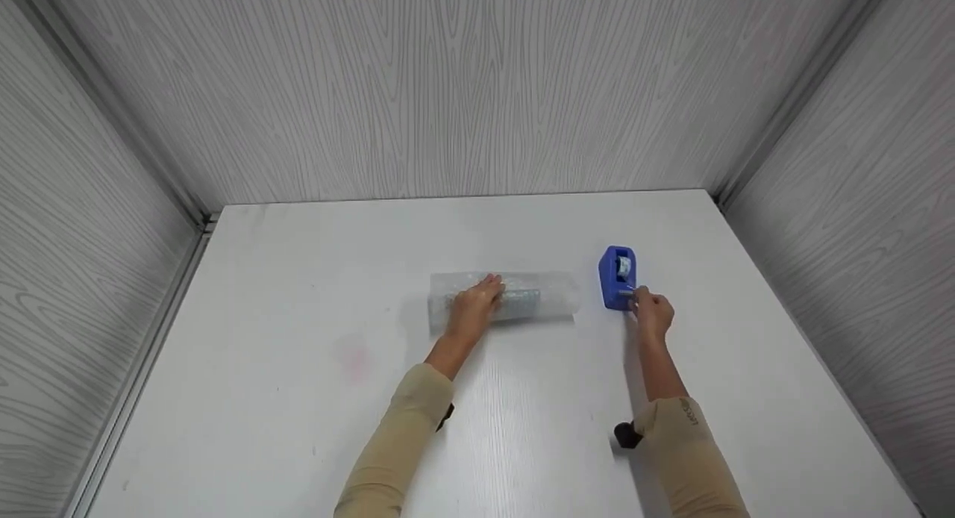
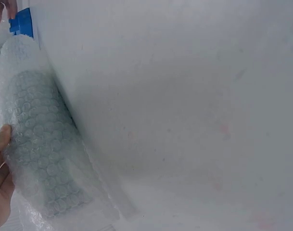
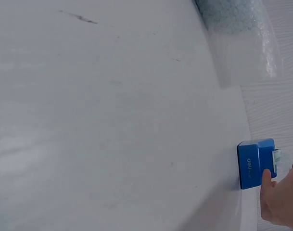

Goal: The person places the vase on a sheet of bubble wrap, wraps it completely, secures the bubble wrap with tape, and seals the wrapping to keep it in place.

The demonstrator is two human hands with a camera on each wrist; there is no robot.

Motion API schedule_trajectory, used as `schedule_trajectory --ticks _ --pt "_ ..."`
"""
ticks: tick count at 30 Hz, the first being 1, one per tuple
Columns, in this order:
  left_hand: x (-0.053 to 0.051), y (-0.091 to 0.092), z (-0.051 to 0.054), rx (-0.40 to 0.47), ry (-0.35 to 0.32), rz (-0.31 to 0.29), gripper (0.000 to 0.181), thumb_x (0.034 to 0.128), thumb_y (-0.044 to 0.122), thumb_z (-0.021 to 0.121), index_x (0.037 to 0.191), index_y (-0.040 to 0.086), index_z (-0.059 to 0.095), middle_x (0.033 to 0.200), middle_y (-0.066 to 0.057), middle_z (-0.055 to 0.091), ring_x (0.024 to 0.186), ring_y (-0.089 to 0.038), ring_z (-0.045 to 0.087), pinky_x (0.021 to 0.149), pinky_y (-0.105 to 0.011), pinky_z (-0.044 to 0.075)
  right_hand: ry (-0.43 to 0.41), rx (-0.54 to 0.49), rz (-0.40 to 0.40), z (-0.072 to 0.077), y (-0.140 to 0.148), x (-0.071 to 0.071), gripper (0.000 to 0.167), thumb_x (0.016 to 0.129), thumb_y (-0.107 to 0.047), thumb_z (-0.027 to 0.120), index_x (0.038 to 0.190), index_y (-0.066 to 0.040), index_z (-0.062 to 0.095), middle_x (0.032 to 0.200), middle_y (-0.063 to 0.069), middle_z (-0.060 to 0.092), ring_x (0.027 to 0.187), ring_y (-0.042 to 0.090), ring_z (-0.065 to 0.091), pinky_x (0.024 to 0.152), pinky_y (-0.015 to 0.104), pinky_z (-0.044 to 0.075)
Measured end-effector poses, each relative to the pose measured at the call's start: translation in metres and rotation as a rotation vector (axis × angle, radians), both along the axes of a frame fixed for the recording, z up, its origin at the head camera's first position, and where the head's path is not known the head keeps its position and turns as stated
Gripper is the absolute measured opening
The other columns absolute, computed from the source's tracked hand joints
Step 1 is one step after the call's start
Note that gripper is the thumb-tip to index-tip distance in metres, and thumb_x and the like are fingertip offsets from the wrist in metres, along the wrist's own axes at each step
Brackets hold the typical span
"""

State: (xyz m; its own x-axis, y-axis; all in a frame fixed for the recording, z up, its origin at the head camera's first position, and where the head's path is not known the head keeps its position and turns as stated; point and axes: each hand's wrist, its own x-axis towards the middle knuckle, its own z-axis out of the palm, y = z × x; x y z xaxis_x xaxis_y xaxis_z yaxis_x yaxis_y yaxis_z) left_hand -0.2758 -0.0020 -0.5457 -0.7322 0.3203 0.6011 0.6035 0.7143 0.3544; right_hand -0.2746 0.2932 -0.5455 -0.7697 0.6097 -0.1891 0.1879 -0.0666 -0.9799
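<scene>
A bundle rolled in clear bubble wrap lies lengthwise on the white table, with a greyish-green cylindrical thing showing through the layers. My left hand reaches over the roll and holds it, fingers against the wrap. To the right stands a blue tape dispenser with a small roll of tape in it. At its near end my right hand pinches the tape's end. One finger of the right hand touches the blue body in the right wrist view.
The white tabletop has a faint pink stain left of the bundle. Grey wood-grain panels enclose the table at the back and both sides. A loose flap of wrap lies along the bundle.
</scene>
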Motion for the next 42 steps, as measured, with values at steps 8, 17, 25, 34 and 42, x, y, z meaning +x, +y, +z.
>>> schedule_trajectory --ticks 8,17,25,34,42 --pt "0.000 -0.001 -0.002 0.031 0.020 -0.012 0.021 0.0779 0.002 0.069 0.098 -0.001 0.067 0.108 -0.015 0.063 0.103 -0.026 0.059 0.084 -0.034 0.048 -0.075 -0.177 0.100 0.006 0.000 0.013 0.038 0.091 -0.013 0.052 0.121 0.010 0.048 0.111 0.019 0.052 0.107 0.029 0.050 0.094 0.036 0.041" --pt "0.001 0.000 0.000 0.042 0.013 -0.020 0.022 0.0765 0.001 0.071 0.098 -0.001 0.068 0.108 -0.015 0.063 0.103 -0.025 0.059 0.086 -0.034 0.047 -0.185 -0.330 0.118 0.006 0.005 0.017 0.042 0.090 -0.014 0.057 0.127 0.004 0.047 0.123 0.017 0.050 0.109 0.025 0.049 0.094 0.033 0.040" --pt "0.000 0.000 -0.001 0.032 0.006 -0.001 0.022 0.0750 0.002 0.072 0.097 -0.001 0.068 0.109 -0.014 0.063 0.103 -0.025 0.059 0.084 -0.031 0.048 -0.277 -0.389 0.167 0.010 0.011 0.016 0.020 0.088 -0.013 0.062 0.102 -0.002 0.053 0.095 0.009 0.059 0.080 0.017 0.055 0.079 0.031 0.049" --pt "-0.001 -0.001 -0.003 0.067 0.045 -0.016 0.020 0.0761 0.001 0.071 0.096 -0.001 0.068 0.107 -0.016 0.063 0.101 -0.026 0.060 0.082 -0.033 0.049 -0.311 -0.440 0.315 0.015 0.018 0.008 0.019 0.094 -0.009 0.051 0.107 0.003 0.048 0.078 0.009 0.055 0.069 0.018 0.052 0.071 0.033 0.049" --pt "-0.001 -0.001 -0.003 0.066 0.050 -0.024 0.021 0.0771 0.001 0.070 0.098 -0.002 0.068 0.106 -0.016 0.063 0.101 -0.026 0.060 0.082 -0.034 0.050 -0.335 -0.601 0.275 0.014 0.020 0.005 0.013 0.095 -0.008 0.047 0.105 0.000 0.046 0.080 0.009 0.053 0.071 0.017 0.050 0.071 0.030 0.046"
